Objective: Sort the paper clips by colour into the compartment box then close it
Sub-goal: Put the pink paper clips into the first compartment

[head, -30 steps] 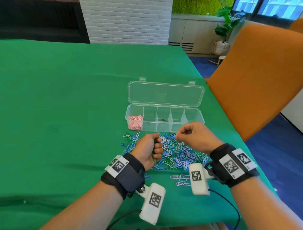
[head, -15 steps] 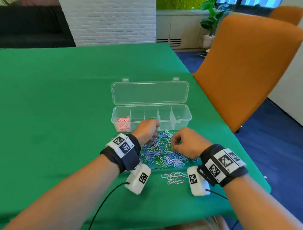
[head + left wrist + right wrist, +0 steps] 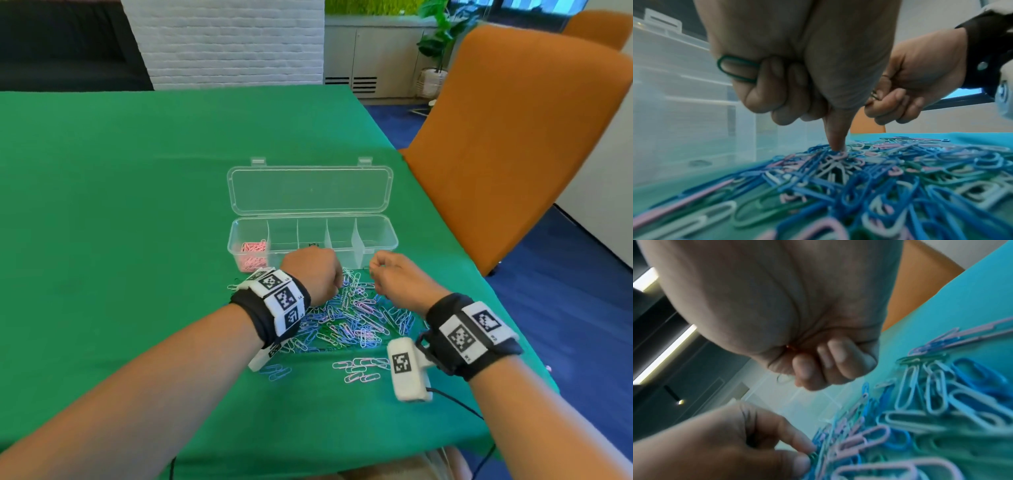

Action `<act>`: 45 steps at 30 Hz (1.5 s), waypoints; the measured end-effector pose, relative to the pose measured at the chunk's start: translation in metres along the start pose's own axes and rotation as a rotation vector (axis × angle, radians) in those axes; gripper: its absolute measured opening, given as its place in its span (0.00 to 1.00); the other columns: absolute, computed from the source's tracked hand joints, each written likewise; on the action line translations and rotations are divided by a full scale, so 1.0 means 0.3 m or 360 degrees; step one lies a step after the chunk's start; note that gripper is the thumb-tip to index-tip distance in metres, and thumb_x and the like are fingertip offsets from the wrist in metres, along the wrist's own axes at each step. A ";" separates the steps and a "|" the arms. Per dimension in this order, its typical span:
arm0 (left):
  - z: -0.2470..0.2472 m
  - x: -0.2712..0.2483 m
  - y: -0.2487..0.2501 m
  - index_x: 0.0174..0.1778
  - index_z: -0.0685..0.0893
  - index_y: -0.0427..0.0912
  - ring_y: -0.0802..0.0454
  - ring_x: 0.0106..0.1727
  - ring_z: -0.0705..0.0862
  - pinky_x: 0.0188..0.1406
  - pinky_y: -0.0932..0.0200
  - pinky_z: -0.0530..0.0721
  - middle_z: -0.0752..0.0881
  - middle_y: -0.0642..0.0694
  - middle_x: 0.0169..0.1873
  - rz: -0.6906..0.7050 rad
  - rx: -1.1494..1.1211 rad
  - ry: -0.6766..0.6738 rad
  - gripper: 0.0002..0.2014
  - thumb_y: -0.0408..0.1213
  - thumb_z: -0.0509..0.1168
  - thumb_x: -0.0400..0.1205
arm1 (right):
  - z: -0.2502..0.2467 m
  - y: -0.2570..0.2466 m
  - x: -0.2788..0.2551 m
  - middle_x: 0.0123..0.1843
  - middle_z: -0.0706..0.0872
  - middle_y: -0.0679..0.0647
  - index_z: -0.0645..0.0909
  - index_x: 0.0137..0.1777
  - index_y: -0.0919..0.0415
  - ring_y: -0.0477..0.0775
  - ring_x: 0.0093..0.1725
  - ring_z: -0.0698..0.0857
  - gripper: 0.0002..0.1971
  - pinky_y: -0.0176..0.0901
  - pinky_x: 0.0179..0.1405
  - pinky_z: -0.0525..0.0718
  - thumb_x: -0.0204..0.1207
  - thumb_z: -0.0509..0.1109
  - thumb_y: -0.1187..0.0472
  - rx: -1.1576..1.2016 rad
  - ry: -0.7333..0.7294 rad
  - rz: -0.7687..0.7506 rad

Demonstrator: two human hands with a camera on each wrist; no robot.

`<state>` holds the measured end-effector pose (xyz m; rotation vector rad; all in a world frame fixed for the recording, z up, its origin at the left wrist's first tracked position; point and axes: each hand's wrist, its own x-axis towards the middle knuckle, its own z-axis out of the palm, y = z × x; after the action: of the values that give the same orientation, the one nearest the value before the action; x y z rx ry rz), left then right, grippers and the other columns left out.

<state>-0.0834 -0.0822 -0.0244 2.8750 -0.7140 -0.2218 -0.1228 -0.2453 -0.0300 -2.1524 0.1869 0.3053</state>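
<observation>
A clear compartment box (image 3: 376, 236) stands open, its lid (image 3: 310, 190) lying flat behind it. Pink clips (image 3: 252, 256) fill its leftmost compartment. A mixed pile of paper clips (image 3: 352, 318), blue, green, pink and white, lies in front of it. My left hand (image 3: 329, 281) is over the pile's far left part; its curled fingers hold green clips (image 3: 735, 69) while thumb and forefinger pinch another green clip (image 3: 812, 456) in the pile. My right hand (image 3: 380, 274) hovers over the pile's far right, fingers curled on a few clips (image 3: 874, 95).
Two small sorted groups lie near the front: pale pink clips (image 3: 359, 370) and light blue clips (image 3: 275, 371). An orange chair (image 3: 507, 144) stands at the table's right edge. The green tablecloth (image 3: 120, 205) stretches wide to the left.
My left hand turned knuckles-up and reached forward from the pile's near side to its far edge by the box. My right hand stayed above the pile's right part.
</observation>
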 end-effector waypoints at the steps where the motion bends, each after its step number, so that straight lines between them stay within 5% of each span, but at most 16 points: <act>1: -0.002 -0.003 -0.001 0.48 0.92 0.52 0.50 0.52 0.86 0.49 0.55 0.81 0.90 0.52 0.50 0.0019 0.0032 0.0001 0.04 0.41 0.71 0.81 | 0.017 0.001 0.010 0.30 0.72 0.51 0.70 0.37 0.56 0.49 0.27 0.68 0.12 0.43 0.25 0.64 0.82 0.57 0.68 -0.0018 0.0007 0.0001; 6: 0.004 -0.022 -0.043 0.46 0.91 0.47 0.51 0.46 0.86 0.43 0.56 0.80 0.90 0.51 0.47 -0.0046 -0.0097 -0.0031 0.07 0.38 0.67 0.83 | 0.061 -0.015 0.008 0.38 0.85 0.50 0.82 0.37 0.56 0.51 0.40 0.84 0.10 0.41 0.40 0.78 0.76 0.73 0.52 -0.0618 0.0206 -0.0066; 11: -0.006 -0.043 -0.089 0.46 0.87 0.45 0.62 0.28 0.76 0.28 0.63 0.75 0.85 0.55 0.39 -0.0167 -0.0848 -0.0107 0.08 0.32 0.62 0.85 | 0.068 -0.028 0.021 0.38 0.88 0.54 0.85 0.38 0.61 0.53 0.41 0.87 0.09 0.40 0.42 0.80 0.73 0.78 0.57 -0.0809 0.0178 0.0054; 14: -0.014 -0.058 -0.091 0.38 0.78 0.45 0.57 0.28 0.72 0.31 0.61 0.75 0.79 0.50 0.35 -0.0334 -0.1354 -0.0193 0.12 0.36 0.57 0.87 | 0.058 -0.033 0.024 0.37 0.89 0.55 0.86 0.39 0.65 0.51 0.38 0.86 0.09 0.41 0.38 0.82 0.75 0.78 0.60 -0.0682 0.0054 0.0068; 17: -0.001 -0.068 -0.096 0.30 0.66 0.47 0.56 0.18 0.60 0.16 0.67 0.58 0.65 0.51 0.21 -0.0538 -0.2102 -0.0274 0.14 0.36 0.51 0.84 | 0.042 -0.039 0.016 0.36 0.87 0.53 0.86 0.41 0.64 0.46 0.29 0.79 0.09 0.38 0.30 0.78 0.76 0.77 0.58 -0.0490 -0.0014 0.0064; 22: 0.034 -0.081 -0.104 0.27 0.64 0.48 0.57 0.17 0.56 0.15 0.70 0.51 0.61 0.52 0.20 -0.0694 -0.2684 -0.0437 0.14 0.36 0.49 0.80 | 0.020 -0.056 0.000 0.24 0.74 0.48 0.82 0.38 0.60 0.43 0.17 0.66 0.12 0.32 0.18 0.67 0.76 0.77 0.54 -0.0362 -0.0056 0.0003; 28: 0.057 -0.097 -0.098 0.28 0.68 0.45 0.57 0.18 0.60 0.13 0.69 0.54 0.63 0.51 0.22 -0.0718 -0.3033 -0.0552 0.11 0.36 0.50 0.76 | 0.025 -0.133 -0.050 0.21 0.68 0.49 0.79 0.33 0.57 0.47 0.20 0.62 0.13 0.35 0.19 0.61 0.76 0.77 0.59 0.0231 -0.0097 -0.0075; 32: 0.066 -0.102 -0.062 0.33 0.74 0.41 0.56 0.20 0.68 0.15 0.68 0.61 0.70 0.48 0.24 -0.0725 -0.3134 -0.0569 0.07 0.34 0.52 0.73 | 0.078 -0.198 -0.079 0.21 0.78 0.50 0.82 0.36 0.62 0.44 0.18 0.68 0.11 0.35 0.18 0.68 0.76 0.77 0.58 0.0138 -0.0131 -0.0189; 34: 0.077 -0.103 -0.046 0.37 0.77 0.38 0.54 0.21 0.74 0.15 0.69 0.69 0.74 0.45 0.25 -0.0749 -0.3207 -0.0531 0.11 0.34 0.50 0.74 | 0.108 -0.210 -0.078 0.31 0.88 0.61 0.85 0.39 0.66 0.46 0.24 0.79 0.14 0.40 0.31 0.83 0.76 0.77 0.53 -0.0006 -0.0106 -0.0247; 37: 0.095 -0.104 -0.045 0.42 0.80 0.36 0.52 0.22 0.79 0.19 0.66 0.78 0.77 0.43 0.27 -0.0819 -0.3384 -0.0468 0.14 0.35 0.49 0.78 | 0.127 -0.213 -0.074 0.36 0.91 0.60 0.88 0.40 0.59 0.53 0.33 0.87 0.13 0.53 0.47 0.88 0.77 0.75 0.49 -0.0161 -0.0030 -0.0282; 41: 0.099 -0.103 -0.057 0.44 0.80 0.36 0.53 0.20 0.79 0.20 0.64 0.82 0.80 0.43 0.26 -0.0839 -0.3505 -0.0439 0.13 0.35 0.51 0.83 | 0.108 -0.223 -0.097 0.35 0.92 0.57 0.89 0.43 0.57 0.50 0.34 0.90 0.12 0.52 0.46 0.90 0.82 0.69 0.52 -0.0121 -0.0048 -0.0334; 45: 0.041 -0.090 -0.071 0.29 0.71 0.44 0.57 0.16 0.66 0.10 0.68 0.64 0.69 0.50 0.20 -0.0837 -0.3379 -0.0340 0.14 0.36 0.51 0.81 | 0.071 -0.231 -0.113 0.40 0.92 0.57 0.88 0.42 0.57 0.54 0.37 0.91 0.10 0.34 0.29 0.80 0.82 0.70 0.54 0.0032 0.0136 -0.0425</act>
<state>-0.0997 -0.0523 -0.0380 0.8683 0.3249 -0.7240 -0.1412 -0.1881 0.0230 -2.1408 -0.0496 0.0571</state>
